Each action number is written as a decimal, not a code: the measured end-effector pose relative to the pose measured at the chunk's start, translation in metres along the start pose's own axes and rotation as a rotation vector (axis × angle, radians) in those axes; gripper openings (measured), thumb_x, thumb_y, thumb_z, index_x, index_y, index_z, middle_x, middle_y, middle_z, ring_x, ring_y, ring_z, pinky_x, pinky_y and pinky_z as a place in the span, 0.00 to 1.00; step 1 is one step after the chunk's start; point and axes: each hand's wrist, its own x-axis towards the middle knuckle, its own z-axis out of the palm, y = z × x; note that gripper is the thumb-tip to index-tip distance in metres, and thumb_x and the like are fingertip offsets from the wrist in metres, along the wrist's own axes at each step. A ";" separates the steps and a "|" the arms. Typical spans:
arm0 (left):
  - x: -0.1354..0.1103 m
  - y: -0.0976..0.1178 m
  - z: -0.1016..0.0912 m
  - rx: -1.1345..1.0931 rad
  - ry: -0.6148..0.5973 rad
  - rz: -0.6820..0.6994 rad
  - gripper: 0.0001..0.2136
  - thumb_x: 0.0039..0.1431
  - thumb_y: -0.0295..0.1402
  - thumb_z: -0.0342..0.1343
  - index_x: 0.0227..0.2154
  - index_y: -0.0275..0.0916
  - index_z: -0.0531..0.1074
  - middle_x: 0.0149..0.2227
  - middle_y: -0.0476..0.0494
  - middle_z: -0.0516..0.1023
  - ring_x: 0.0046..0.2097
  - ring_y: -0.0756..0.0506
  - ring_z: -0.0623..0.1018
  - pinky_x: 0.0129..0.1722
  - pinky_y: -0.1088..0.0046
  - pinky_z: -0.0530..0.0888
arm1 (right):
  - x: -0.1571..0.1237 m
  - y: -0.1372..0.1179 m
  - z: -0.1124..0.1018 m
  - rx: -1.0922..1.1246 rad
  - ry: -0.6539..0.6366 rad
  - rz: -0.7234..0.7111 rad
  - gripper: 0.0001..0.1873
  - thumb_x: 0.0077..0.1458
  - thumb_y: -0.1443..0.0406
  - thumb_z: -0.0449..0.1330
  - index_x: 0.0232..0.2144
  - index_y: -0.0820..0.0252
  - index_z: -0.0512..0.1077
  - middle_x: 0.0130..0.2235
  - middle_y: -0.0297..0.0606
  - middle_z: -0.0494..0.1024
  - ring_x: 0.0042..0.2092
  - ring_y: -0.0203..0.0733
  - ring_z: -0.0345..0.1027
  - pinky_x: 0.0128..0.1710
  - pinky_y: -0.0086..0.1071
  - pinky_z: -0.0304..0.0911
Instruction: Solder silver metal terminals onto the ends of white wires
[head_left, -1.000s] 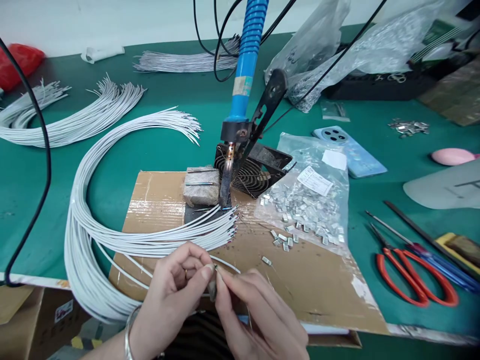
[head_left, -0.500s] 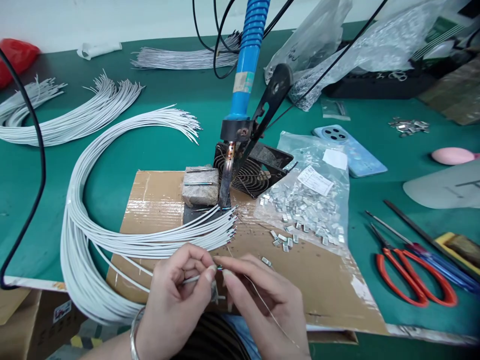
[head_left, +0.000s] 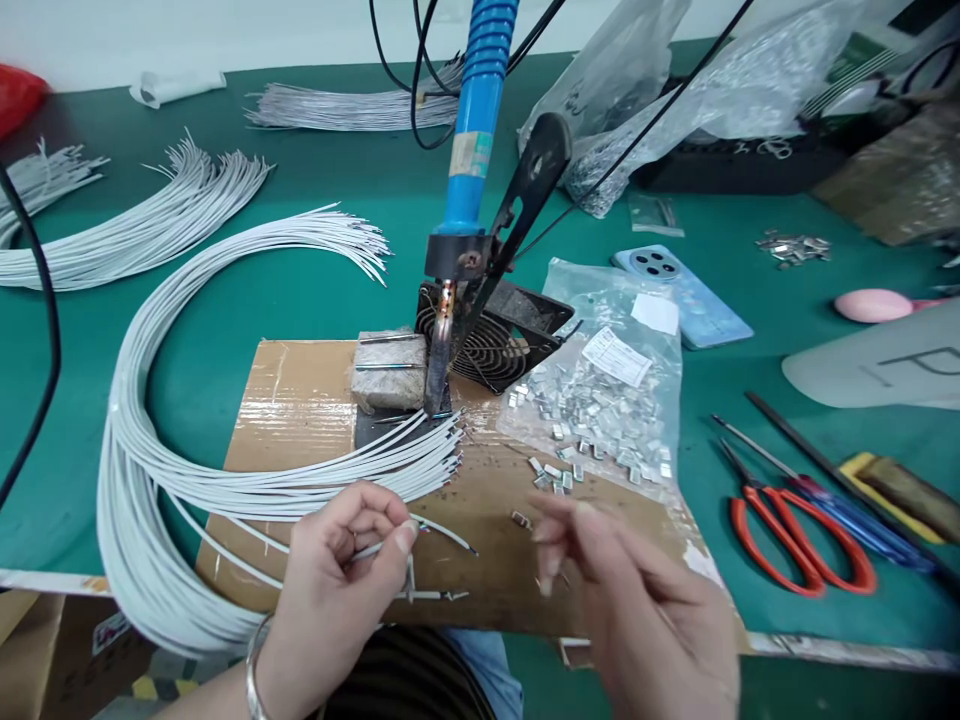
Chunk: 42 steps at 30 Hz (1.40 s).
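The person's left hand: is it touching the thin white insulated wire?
Touching: the head view shows the left hand pinching the thin white insulated wire between thumb and fingers.

Green bench mat (head_left: pixel 300 295) w/ white wall (head_left: pixel 112 35) behind, cardboard box (head_left: pixel 26 650) below

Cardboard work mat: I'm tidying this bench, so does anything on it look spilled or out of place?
Yes: several small metal clips lie loose on the cardboard, outside the plastic bag, so they look spilled.
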 end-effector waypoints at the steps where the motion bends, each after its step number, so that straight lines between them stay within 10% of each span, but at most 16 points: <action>1: 0.001 0.000 0.000 -0.012 -0.007 -0.007 0.07 0.61 0.34 0.62 0.29 0.37 0.74 0.21 0.54 0.68 0.22 0.54 0.63 0.22 0.84 0.60 | 0.004 0.005 -0.009 -0.094 0.038 -0.026 0.11 0.63 0.59 0.62 0.34 0.53 0.84 0.28 0.34 0.79 0.25 0.33 0.69 0.28 0.26 0.67; 6: 0.006 0.002 0.001 -0.034 -0.010 -0.011 0.07 0.61 0.33 0.62 0.29 0.37 0.74 0.22 0.54 0.68 0.23 0.55 0.63 0.22 0.84 0.60 | 0.017 0.032 -0.035 -0.618 -0.164 -0.241 0.08 0.59 0.59 0.65 0.35 0.57 0.81 0.29 0.35 0.78 0.25 0.36 0.71 0.25 0.27 0.69; 15: 0.008 0.009 0.004 -0.017 0.014 -0.016 0.07 0.59 0.33 0.63 0.28 0.36 0.74 0.21 0.54 0.68 0.22 0.54 0.62 0.21 0.82 0.59 | 0.013 0.034 -0.029 -0.709 -0.225 -0.221 0.10 0.60 0.57 0.60 0.32 0.55 0.77 0.21 0.31 0.76 0.21 0.38 0.73 0.21 0.28 0.69; 24: 0.010 0.010 0.003 0.025 0.000 -0.024 0.08 0.59 0.34 0.61 0.27 0.37 0.72 0.18 0.58 0.59 0.21 0.54 0.54 0.20 0.80 0.51 | 0.000 -0.004 0.005 -0.133 -0.068 0.247 0.12 0.45 0.57 0.74 0.28 0.55 0.80 0.26 0.36 0.86 0.29 0.42 0.83 0.31 0.23 0.77; 42: 0.011 0.017 0.008 0.003 -0.021 0.047 0.07 0.59 0.27 0.61 0.25 0.38 0.74 0.29 0.48 0.78 0.25 0.54 0.71 0.23 0.83 0.64 | -0.001 -0.015 0.043 0.146 -0.240 0.240 0.05 0.53 0.60 0.69 0.27 0.53 0.83 0.26 0.33 0.78 0.27 0.36 0.68 0.26 0.26 0.63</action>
